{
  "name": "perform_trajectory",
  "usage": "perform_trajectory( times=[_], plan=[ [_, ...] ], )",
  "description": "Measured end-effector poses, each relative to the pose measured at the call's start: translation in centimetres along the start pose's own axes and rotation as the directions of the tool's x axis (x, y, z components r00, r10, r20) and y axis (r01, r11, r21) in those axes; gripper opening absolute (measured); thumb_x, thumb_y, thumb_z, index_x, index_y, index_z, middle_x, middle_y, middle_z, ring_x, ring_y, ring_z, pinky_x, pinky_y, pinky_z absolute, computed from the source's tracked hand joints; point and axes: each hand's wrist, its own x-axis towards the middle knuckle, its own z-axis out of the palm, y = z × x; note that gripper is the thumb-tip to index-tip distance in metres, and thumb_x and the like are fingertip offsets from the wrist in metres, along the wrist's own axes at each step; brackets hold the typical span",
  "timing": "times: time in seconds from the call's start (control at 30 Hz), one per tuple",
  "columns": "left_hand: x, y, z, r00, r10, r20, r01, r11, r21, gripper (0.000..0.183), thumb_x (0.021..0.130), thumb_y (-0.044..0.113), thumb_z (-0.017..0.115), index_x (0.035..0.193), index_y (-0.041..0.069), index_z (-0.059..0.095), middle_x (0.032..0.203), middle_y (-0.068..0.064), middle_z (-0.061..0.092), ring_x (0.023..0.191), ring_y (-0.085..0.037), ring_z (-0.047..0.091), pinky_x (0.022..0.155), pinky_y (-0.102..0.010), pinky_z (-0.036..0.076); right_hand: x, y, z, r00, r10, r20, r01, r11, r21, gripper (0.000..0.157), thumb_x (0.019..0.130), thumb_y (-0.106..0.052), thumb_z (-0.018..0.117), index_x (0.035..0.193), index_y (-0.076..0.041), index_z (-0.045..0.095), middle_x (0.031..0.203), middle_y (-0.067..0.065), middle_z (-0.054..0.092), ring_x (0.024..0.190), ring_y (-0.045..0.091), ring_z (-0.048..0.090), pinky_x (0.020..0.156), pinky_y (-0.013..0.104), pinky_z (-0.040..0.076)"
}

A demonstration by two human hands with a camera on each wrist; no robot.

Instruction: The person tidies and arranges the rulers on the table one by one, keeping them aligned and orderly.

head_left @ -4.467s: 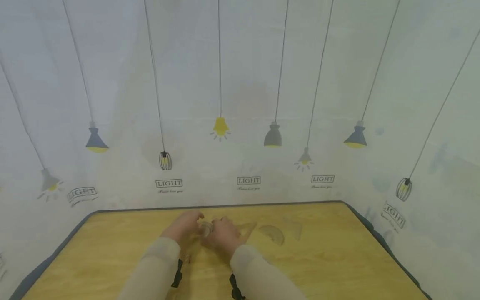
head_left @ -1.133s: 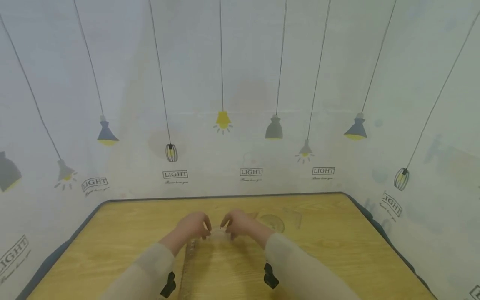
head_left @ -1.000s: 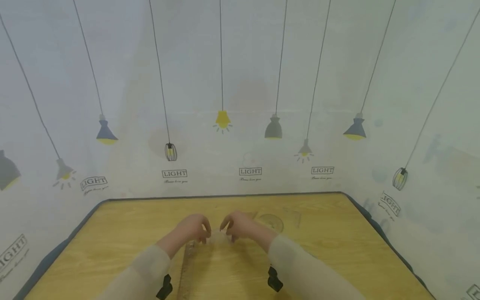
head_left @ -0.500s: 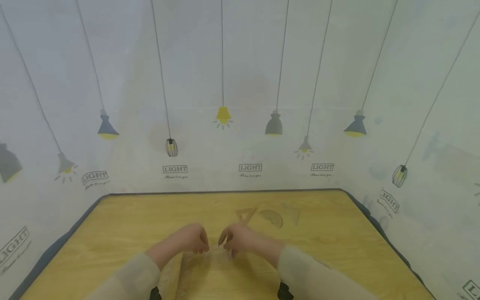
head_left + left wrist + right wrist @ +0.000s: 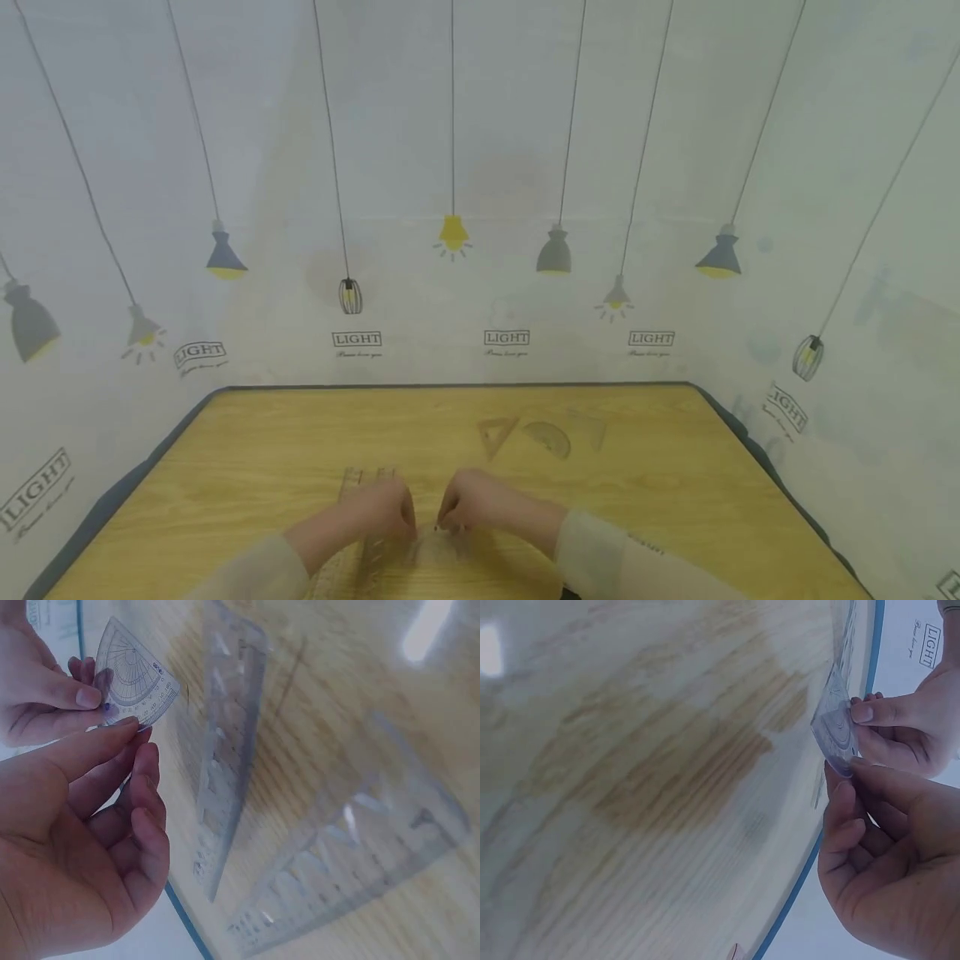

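Observation:
A clear plastic protractor point(image 5: 437, 547) with printed degree marks is held between both hands, close over the near part of the table. My left hand point(image 5: 382, 510) pinches one edge of it between thumb and fingertips; the left wrist view shows the protractor point(image 5: 139, 671) tilted, with its scale facing that camera. On the other side, my right hand point(image 5: 483, 502) pinches it by thumb and fingers, as the right hand point(image 5: 900, 847) shows in the right wrist view. Two clear rulers point(image 5: 232, 727) with patterned cut-outs lie side by side left of the protractor, partly behind my left forearm.
Farther back on the wooden table point(image 5: 270, 450) lie a clear set square point(image 5: 495, 433), a second protractor point(image 5: 549, 437) and another set square point(image 5: 592, 427). A dark blue border runs along the table, with lamp-patterned white sheeting point(image 5: 480, 150) rising around it.
Both hands have moved toward the near side with the protractor, after being bunched together farther back. The set square behind and the tops of both rulers have come into sight.

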Motion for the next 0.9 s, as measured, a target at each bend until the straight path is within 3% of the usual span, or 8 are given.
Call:
perform_trajectory(
  times=[0.33, 0.5, 0.67, 0.9],
  plan=[
    [-1.0, -0.7, 0.6, 0.998, 0.021, 0.056, -0.021, 1.0, 0.005, 0.009, 0.077, 0.007, 0.077, 0.072, 0.011, 0.071, 0.07, 0.004, 0.066, 0.064, -0.013, 0.061, 0.062, -0.035, 0.055, -0.4, -0.4, 1.2, 0.998, -0.044, 0.052, 0.048, 0.994, -0.096, 0.008, 0.081, -0.002, 0.073, 0.08, -0.009, 0.076, 0.069, -0.01, 0.066, 0.06, 0.001, 0.057, 0.056, 0.016, 0.048],
    [-1.5, -0.5, 0.6, 0.997, 0.026, 0.073, -0.028, 0.999, 0.031, 0.013, 0.076, 0.003, 0.074, 0.066, 0.011, 0.071, 0.058, 0.007, 0.06, 0.053, -0.009, 0.051, 0.051, -0.026, 0.046, -0.5, -0.6, 1.7, 0.995, -0.051, 0.089, 0.058, 0.995, -0.087, 0.007, 0.08, -0.004, 0.073, 0.078, -0.01, 0.073, 0.065, -0.011, 0.061, 0.058, 0.002, 0.054, 0.055, 0.017, 0.046],
    [-2.0, -0.2, 0.8, 0.995, 0.048, 0.084, -0.054, 0.996, 0.076, 0.015, 0.069, 0.002, 0.072, 0.061, 0.013, 0.068, 0.053, 0.009, 0.055, 0.049, -0.007, 0.042, 0.047, -0.023, 0.037, -0.9, -1.0, 2.0, 0.991, -0.084, 0.106, 0.095, 0.989, -0.112, 0.007, 0.078, -0.005, 0.074, 0.077, -0.011, 0.071, 0.065, -0.012, 0.059, 0.058, 0.0, 0.053, 0.055, 0.016, 0.045],
    [-2.7, -0.1, 1.1, 0.992, 0.086, 0.087, -0.089, 0.995, 0.038, 0.015, 0.065, 0.0, 0.07, 0.059, 0.013, 0.067, 0.049, 0.011, 0.053, 0.046, -0.006, 0.041, 0.044, -0.019, 0.035, -1.4, -1.5, 2.2, 0.988, -0.087, 0.128, 0.102, 0.988, -0.12, 0.006, 0.077, -0.006, 0.074, 0.075, -0.01, 0.071, 0.063, -0.013, 0.059, 0.058, 0.0, 0.052, 0.055, 0.016, 0.045]
  ],
)
